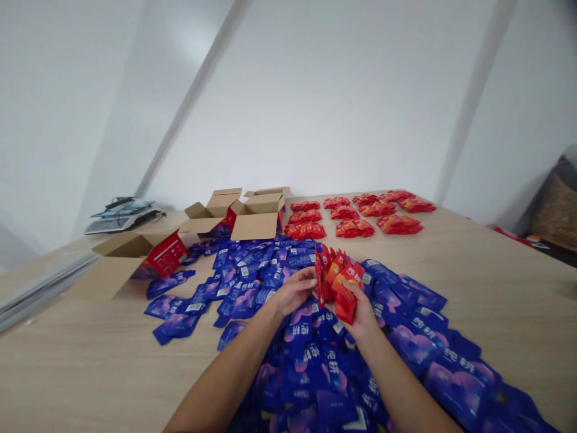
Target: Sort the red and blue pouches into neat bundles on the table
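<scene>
Above a heap of blue packets [311,355], both my hands are close together around a bunch of small red packets [349,276]. My right hand [358,310] grips most of the bunch, with the packets fanned upward and an orange design showing on them. On the other side, my left hand [297,288] has its fingers closed on one red packet [320,276] standing on edge at the left of the bunch. Some of the fingers are hidden behind the packets. Blue packets lie below and around both forearms.
Opened cardboard boxes [256,225] stand at the back left, and another open box [112,264] sits nearer on the left. Several piles of red packets [356,228] line the back right of the wooden table [509,300]. Papers and a cable [121,213] lie at far left.
</scene>
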Demonstrator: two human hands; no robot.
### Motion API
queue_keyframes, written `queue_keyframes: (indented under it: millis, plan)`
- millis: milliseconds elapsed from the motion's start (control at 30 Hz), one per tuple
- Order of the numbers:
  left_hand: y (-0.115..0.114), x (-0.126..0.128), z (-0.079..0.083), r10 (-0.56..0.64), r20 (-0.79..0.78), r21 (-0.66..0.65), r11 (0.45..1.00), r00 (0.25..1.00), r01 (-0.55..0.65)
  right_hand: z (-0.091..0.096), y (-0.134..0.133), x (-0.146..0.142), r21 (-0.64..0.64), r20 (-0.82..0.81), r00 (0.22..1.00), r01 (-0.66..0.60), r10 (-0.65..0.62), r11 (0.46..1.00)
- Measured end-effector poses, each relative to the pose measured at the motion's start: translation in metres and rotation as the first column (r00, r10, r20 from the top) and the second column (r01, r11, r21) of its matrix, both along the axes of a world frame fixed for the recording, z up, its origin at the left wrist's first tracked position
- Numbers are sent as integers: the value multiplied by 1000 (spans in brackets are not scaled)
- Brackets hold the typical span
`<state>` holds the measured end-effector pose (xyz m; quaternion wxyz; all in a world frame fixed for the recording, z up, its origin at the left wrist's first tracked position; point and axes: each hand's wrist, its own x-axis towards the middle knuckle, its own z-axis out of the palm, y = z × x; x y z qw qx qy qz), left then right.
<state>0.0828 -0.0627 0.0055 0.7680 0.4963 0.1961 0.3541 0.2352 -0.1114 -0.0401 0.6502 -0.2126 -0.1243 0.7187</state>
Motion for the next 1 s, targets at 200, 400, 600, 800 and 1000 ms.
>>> queue_keyframes:
  millis: [200,400,600,800,1000]
  plan:
    - [7,7,0,286,-20,0,958,958,-286,-1,4,2,-21,13,994,107,-107,994]
    - [17,5,-11,529,-93,102,848,843,-521,2,2,4,-41,94,988,131,-127,991]
    - [0,24,-24,554,-77,144,829,829,-541,10,-5,-10,12,207,976,66,-67,998]
    - [-5,26,-3,457,-21,-16,889,889,-457,15,-11,-17,41,263,964,41,-50,998]
    - [16,23,5,491,-23,70,870,871,-488,13,-13,-26,57,359,933,-6,-15,998]
